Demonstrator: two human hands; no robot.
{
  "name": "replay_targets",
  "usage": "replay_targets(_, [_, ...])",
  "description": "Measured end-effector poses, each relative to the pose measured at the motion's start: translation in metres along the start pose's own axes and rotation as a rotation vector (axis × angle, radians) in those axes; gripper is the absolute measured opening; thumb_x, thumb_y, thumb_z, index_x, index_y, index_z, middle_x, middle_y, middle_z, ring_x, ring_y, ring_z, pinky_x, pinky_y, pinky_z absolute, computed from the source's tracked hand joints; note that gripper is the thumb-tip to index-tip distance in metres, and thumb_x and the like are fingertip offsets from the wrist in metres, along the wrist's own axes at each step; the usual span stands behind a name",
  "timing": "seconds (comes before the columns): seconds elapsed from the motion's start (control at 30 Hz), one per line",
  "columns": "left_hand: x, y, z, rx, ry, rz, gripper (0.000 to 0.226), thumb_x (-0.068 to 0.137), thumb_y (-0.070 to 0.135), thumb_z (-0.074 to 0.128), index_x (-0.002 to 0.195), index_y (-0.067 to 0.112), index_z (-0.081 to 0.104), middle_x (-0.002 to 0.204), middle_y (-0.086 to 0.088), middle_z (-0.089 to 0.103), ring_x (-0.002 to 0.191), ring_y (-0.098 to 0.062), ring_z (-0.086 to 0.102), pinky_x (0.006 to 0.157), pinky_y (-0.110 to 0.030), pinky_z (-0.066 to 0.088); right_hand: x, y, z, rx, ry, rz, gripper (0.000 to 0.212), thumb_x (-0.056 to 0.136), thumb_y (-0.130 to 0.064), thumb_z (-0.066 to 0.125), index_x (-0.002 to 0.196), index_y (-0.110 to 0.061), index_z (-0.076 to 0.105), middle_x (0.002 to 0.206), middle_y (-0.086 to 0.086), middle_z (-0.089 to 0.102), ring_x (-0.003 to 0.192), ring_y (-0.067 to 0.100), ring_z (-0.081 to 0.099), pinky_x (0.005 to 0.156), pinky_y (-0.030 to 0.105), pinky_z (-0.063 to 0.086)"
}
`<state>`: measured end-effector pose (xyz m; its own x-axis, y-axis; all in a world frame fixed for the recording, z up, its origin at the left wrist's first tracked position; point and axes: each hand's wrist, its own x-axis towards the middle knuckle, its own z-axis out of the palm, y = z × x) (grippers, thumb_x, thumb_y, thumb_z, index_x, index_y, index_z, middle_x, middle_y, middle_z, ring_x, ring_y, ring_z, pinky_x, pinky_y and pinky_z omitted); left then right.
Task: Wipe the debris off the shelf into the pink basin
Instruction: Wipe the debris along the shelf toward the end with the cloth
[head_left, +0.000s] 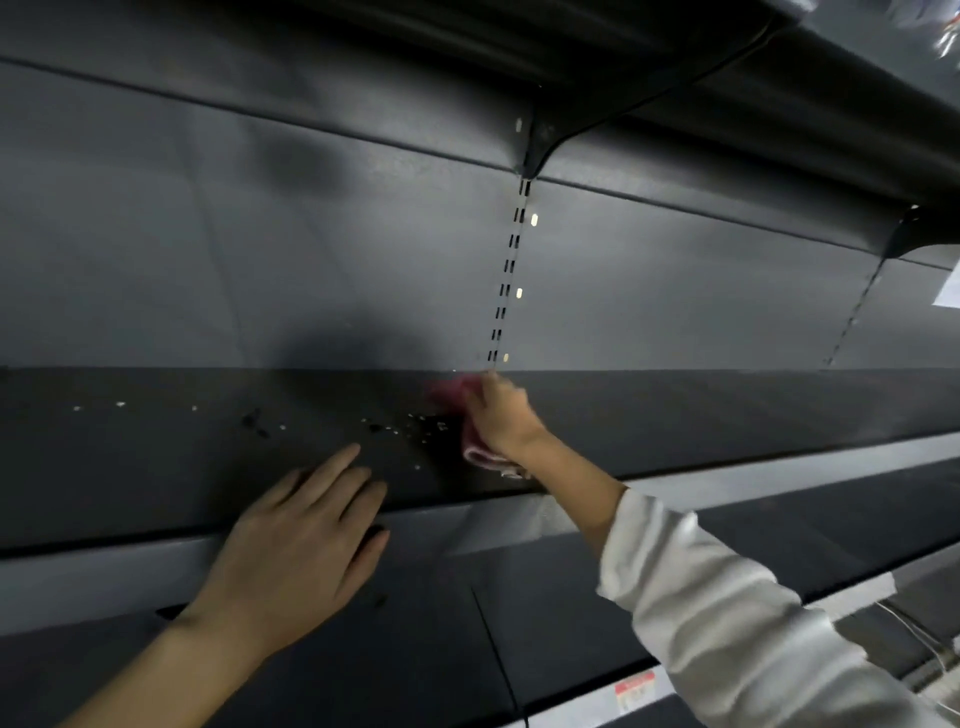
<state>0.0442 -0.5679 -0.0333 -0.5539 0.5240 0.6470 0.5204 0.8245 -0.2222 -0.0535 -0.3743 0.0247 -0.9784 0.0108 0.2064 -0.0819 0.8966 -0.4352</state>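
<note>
Dark, flat, smooth metal shelf (156, 467), long and wide, with a gray back wall (260, 260) behind it. Right hand (501, 418) far back on the shelf, close to the back wall, curled tight around a soft pink cloth (480, 454) (bunched up, a bit blurry). Cloth pressed down on the shelf, its fluffy edge sticking out under the wrist. White crinkly sleeve (727, 613) on that arm.

Debris (405, 426) scattered just left of the cloth: tiny pale crumbs and a few dark bits, spread in a loose line toward the left end of the shelf. More small specks (119, 404) well apart from the cloth, out to the left.

Left hand (306, 540) flat and spread wide, gripping nothing, fingers (332, 467) resting on the front part of the shelf, palm over the gray front edge (78, 566). Bare arm, no sleeve.

Thin strip of little slots (506, 280) running up the back wall above the right hand. Another dark shelf (779, 104) overhead, rounded at its front. Pink basin nowhere in view.
</note>
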Motion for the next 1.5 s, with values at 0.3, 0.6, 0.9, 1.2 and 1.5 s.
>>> replay_targets(0.3, [-0.009,-0.021,-0.004,-0.036,-0.034,-0.002,0.076,0.100,0.036,0.006,0.091,0.009,0.077,0.096,-0.006,0.076,0.105,-0.024,0.068,0.079,-0.036,0.057,0.002,0.091,-0.041,-0.168,0.050,0.257,0.044,0.097,-0.029,0.035,0.129,0.000,0.046,0.136,0.025,0.046,0.128,0.039,0.038,0.108,0.039,0.027])
replay_targets(0.6, [-0.009,-0.018,0.006,-0.025,-0.005,0.003,0.070,0.098,0.035,0.013,0.086,0.011,0.078,0.093,-0.003,0.077,0.101,-0.022,0.070,0.085,-0.032,0.050,0.067,0.062,-0.010,-0.122,-0.174,0.057,0.036,0.097,-0.017,0.035,0.125,-0.005,0.054,0.139,0.016,0.049,0.127,0.029,0.046,0.108,0.031,0.033])
replay_targets(0.9, [-0.010,-0.018,0.002,-0.025,0.032,0.017,0.065,0.098,0.035,0.018,0.086,0.011,0.078,0.092,-0.003,0.077,0.102,-0.022,0.069,0.084,-0.029,0.053,0.055,-0.001,0.028,0.206,-0.327,-0.309,0.024,0.095,-0.016,0.044,0.080,-0.007,0.061,0.070,0.001,0.062,0.063,0.008,0.052,0.054,0.003,0.038])
replay_targets(1.2, [-0.010,-0.017,0.003,0.039,0.031,0.027,0.043,0.080,0.041,0.045,0.084,0.015,0.078,0.091,0.000,0.077,0.103,-0.019,0.069,0.082,-0.026,0.054,0.097,0.075,-0.015,0.320,-0.004,-0.025,0.027,0.096,-0.013,0.042,0.106,0.000,0.064,0.091,0.011,0.068,0.080,0.017,0.056,0.058,0.006,0.044])
replay_targets(1.5, [-0.007,-0.016,0.002,0.048,0.022,-0.012,0.042,0.072,0.045,0.049,0.086,0.017,0.078,0.092,0.002,0.077,0.106,-0.017,0.068,0.080,-0.024,0.057,0.105,0.028,0.029,0.146,-0.151,-0.185,0.027,0.095,-0.015,0.043,0.104,0.001,0.063,0.094,0.013,0.064,0.094,0.026,0.060,0.079,0.028,0.042])
